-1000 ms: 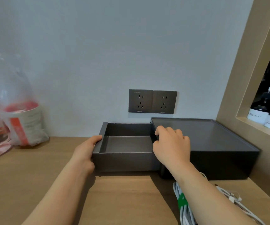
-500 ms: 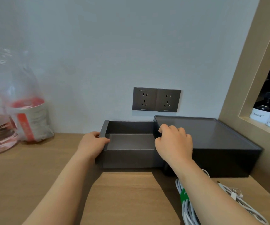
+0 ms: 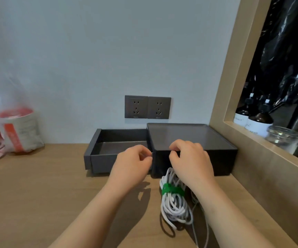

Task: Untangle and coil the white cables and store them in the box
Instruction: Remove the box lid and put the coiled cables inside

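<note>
Nearest, the cables (image 3: 174, 203) lay on the desk (image 3: 37, 194) in a loose white bundle. A green tie (image 3: 172, 190) ran round its upper part, and thin strands trailed off under the right forearm. The bundle sat just in front of the box (image 3: 189, 135), not in it.

Over its far end hung the right grip (image 3: 191, 160). Half a second before it had been steadying the box's left corner. It had since drawn back, fingers curled and holding nothing. Whether it brushed the box's front I cannot tell.

The left grip (image 3: 132, 163) had let go of the left end of the drawer (image 3: 99, 158) and swung in beside the right, likewise clenched on nothing.

Behind both, the drawer stood pulled out to the left of the box, with no cable in it yet. By my reading the opening was finished and both hands were turning to the cables, which looked only partly tidied and not yet stored.

Farthest, two sockets (image 3: 147, 107) sat in the wall.
</note>
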The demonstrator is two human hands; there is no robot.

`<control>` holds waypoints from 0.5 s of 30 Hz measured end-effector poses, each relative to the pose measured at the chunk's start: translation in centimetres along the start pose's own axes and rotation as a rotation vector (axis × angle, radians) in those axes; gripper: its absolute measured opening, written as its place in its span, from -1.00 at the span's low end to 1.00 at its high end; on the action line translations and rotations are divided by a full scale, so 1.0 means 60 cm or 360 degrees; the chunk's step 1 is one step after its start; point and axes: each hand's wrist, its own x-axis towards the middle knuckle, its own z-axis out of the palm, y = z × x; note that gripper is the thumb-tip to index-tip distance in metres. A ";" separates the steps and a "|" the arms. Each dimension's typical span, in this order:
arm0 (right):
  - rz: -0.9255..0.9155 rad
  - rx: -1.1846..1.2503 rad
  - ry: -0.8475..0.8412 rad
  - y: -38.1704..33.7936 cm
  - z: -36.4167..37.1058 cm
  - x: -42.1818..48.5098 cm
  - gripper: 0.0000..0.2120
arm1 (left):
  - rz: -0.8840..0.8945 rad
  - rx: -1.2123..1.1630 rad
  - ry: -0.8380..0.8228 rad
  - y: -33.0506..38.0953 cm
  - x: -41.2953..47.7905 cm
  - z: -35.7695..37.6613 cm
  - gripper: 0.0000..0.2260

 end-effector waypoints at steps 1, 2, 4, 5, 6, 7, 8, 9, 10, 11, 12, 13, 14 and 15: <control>0.0021 0.0013 -0.0021 0.009 -0.002 -0.012 -0.75 | -0.0030 0.0027 -0.0089 0.003 -0.009 0.011 -0.86; 0.0047 0.0027 -0.0047 0.020 -0.004 -0.025 -0.75 | -0.0054 0.0044 -0.0169 0.006 -0.019 0.021 -0.80; 0.0093 0.0057 -0.0103 0.041 -0.004 -0.048 -0.75 | -0.0097 0.0002 -0.0327 0.012 -0.038 0.042 -0.63; 0.0109 0.0067 -0.0128 0.051 -0.003 -0.059 -0.75 | -0.0119 -0.0039 -0.0415 0.015 -0.048 0.051 -0.57; 0.0127 0.0078 -0.0157 0.060 0.000 -0.068 -0.75 | -0.0145 -0.0086 -0.0500 0.019 -0.056 0.060 -0.54; 0.0146 0.0096 -0.0182 0.068 0.003 -0.076 -0.75 | -0.0173 -0.0143 -0.0564 0.022 -0.064 0.068 -0.54; 0.0165 0.0118 -0.0205 0.075 0.005 -0.083 -0.74 | -0.0198 -0.0196 -0.0600 0.023 -0.070 0.076 -0.56; 0.0179 0.0130 -0.0223 0.082 0.009 -0.089 -0.74 | -0.0223 -0.0237 -0.0615 0.023 -0.074 0.082 -0.57; 0.0189 0.0133 -0.0236 0.087 0.012 -0.093 -0.73 | -0.0247 -0.0263 -0.0616 0.024 -0.077 0.087 -0.56; 0.0197 0.0128 -0.0246 0.092 0.015 -0.097 -0.73 | -0.0276 -0.0275 -0.0614 0.025 -0.079 0.089 -0.53; 0.0202 0.0119 -0.0250 0.095 0.018 -0.100 -0.73 | -0.0306 -0.0283 -0.0601 0.025 -0.080 0.091 -0.52; 0.0205 0.0108 -0.0251 0.097 0.021 -0.102 -0.73 | -0.0339 -0.0291 -0.0583 0.027 -0.081 0.091 -0.51; 0.0205 0.0100 -0.0252 0.098 0.023 -0.103 -0.73 | -0.0369 -0.0304 -0.0556 0.028 -0.082 0.092 -0.50; 0.0197 0.0092 -0.0251 0.097 0.024 -0.104 -0.74 | -0.0401 -0.0323 -0.0520 0.028 -0.083 0.092 -0.49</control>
